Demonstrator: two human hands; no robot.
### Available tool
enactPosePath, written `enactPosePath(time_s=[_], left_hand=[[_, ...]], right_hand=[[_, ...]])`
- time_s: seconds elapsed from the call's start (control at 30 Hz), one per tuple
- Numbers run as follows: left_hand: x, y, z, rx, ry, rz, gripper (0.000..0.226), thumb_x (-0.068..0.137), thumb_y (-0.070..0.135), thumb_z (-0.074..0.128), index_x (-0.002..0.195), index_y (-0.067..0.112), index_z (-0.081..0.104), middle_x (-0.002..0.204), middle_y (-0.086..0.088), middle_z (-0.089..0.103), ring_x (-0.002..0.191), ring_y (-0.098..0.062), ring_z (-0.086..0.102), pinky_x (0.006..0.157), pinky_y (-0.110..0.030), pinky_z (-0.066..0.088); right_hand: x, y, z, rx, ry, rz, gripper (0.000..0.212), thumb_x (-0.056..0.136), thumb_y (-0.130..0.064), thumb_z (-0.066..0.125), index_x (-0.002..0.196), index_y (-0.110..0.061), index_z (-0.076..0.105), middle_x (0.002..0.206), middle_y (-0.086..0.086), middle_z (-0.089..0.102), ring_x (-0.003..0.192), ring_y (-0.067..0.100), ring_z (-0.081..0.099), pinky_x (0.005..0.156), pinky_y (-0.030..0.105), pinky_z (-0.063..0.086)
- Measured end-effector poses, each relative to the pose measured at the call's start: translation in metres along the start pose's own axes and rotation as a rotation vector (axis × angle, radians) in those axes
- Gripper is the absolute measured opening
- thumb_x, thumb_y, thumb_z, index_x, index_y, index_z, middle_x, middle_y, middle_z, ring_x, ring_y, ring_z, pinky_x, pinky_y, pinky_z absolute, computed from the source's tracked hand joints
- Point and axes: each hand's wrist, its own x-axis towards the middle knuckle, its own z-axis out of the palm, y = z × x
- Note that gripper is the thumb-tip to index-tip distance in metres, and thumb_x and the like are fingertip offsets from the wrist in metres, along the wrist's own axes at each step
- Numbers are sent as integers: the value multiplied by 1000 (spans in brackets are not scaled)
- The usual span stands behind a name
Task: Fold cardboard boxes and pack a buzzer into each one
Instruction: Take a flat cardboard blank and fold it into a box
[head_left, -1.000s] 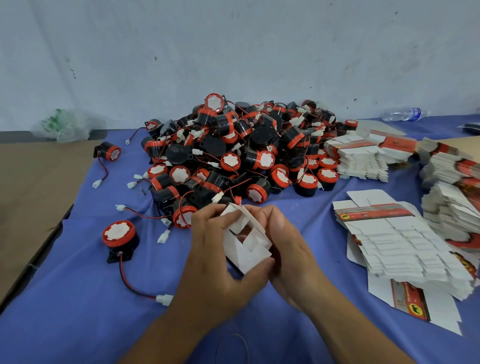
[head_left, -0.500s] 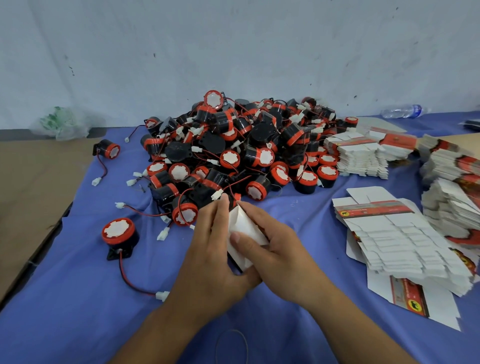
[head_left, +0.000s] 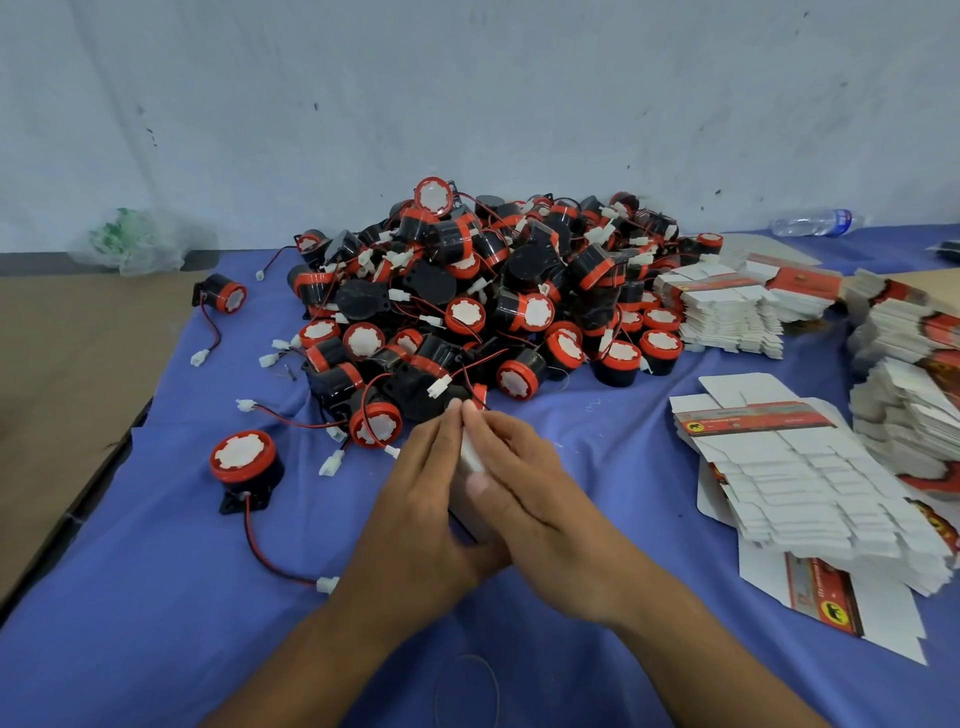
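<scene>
A small white cardboard box (head_left: 469, 458) sits squeezed between my two hands above the blue cloth, and only a narrow strip of it shows. My left hand (head_left: 426, 514) holds its left side with the fingers stretched along it. My right hand (head_left: 535, 499) presses flat against the right side, its thumb lying on the box's near face. Just behind my fingertips is a big pile of black and red buzzers (head_left: 467, 291) with red wires and white plugs. One loose buzzer (head_left: 243, 462) stands to the left of my hands, its wire trailing toward me.
Stacks of flat white and red box blanks lie to the right (head_left: 795, 467), at the back right (head_left: 722, 312) and at the far right edge (head_left: 909, 364). Another buzzer (head_left: 224, 294) lies at the back left. Brown cardboard (head_left: 62, 364) borders the blue cloth (head_left: 156, 597) on the left. A water bottle (head_left: 810, 221) lies by the wall.
The box's open flaps have been folded in. My hands have closed flat together around the box, so it is now nearly hidden.
</scene>
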Motion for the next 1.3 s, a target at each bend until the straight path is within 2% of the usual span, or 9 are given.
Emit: enactPosePath(time_s=[0.17, 0.3, 0.47, 0.63, 0.77, 0.87, 0.97, 1.1, 1.3], left_hand=[[0, 1, 4, 11, 47, -29, 96, 69, 39, 76, 147, 2, 34, 141, 8, 37, 132, 21, 20, 103, 0, 23], [-4, -2, 10, 31, 64, -50, 95, 69, 37, 75, 145, -4, 34, 143, 1, 37, 133, 6, 27, 107, -3, 23], [-2, -13, 3, -199, -96, -55, 97, 77, 58, 71, 154, 34, 19, 156, 27, 25, 141, 9, 24, 108, -8, 28], [-2, -26, -1, 31, -246, 184, 77, 91, 52, 59, 155, 29, 21, 157, 15, 24, 138, -6, 26, 111, -12, 21], [3, -31, 0, 293, -162, 295, 47, 89, 49, 58, 120, 14, 61, 117, 0, 52, 100, -17, 44, 90, -26, 37], [5, -38, -3, 375, -73, 290, 33, 90, 41, 56, 95, 12, 72, 98, -1, 62, 90, -22, 54, 83, -31, 42], [5, -41, -3, 416, -41, 265, 28, 91, 25, 53, 94, 9, 76, 94, -2, 69, 88, -26, 62, 77, -37, 49], [2, -40, 4, 348, -89, 222, 22, 90, 15, 58, 97, 7, 77, 105, -3, 72, 89, -26, 66, 78, -34, 54], [-1, -22, 1, -128, -70, -157, 37, 90, 57, 51, 109, 27, 63, 101, 20, 66, 96, -1, 63, 79, -13, 49]], right_hand=[[4, 1, -9, 13, 59, 9, 49, 105, -19, 49, 152, -31, 39, 150, -15, 39, 137, -3, 37, 109, 17, 38], [5, 3, -7, -85, 42, -19, 56, 103, -14, 52, 154, -31, 34, 149, -16, 43, 136, -3, 39, 109, 14, 33], [4, 3, -33, 162, -32, 83, 75, 94, -17, 69, 152, -43, 30, 125, -21, 59, 107, 4, 63, 87, 23, 53], [-7, 3, -45, -340, -155, -73, 92, 92, -20, 71, 157, -41, 9, 129, -12, 55, 115, 6, 46, 102, 7, 33], [-8, 9, -36, -604, -177, -217, 77, 93, -16, 65, 156, -15, 21, 110, 4, 66, 108, 25, 53, 108, 31, 34], [-8, 19, -37, -781, -4, -222, 47, 89, -30, 71, 129, -7, 63, 114, 9, 67, 108, 31, 60, 98, 46, 48], [-8, 26, -31, -751, 56, -37, 41, 95, -47, 60, 96, -7, 69, 147, 9, 49, 140, 27, 40, 110, 40, 40], [-7, 33, -15, -837, 160, -61, 31, 90, -36, 69, 81, -6, 71, 155, 17, 39, 146, 32, 34, 112, 47, 39], [-4, 26, -9, -619, 239, -101, 27, 91, -28, 70, 75, -7, 67, 157, 18, 33, 137, 40, 38, 103, 49, 42]])
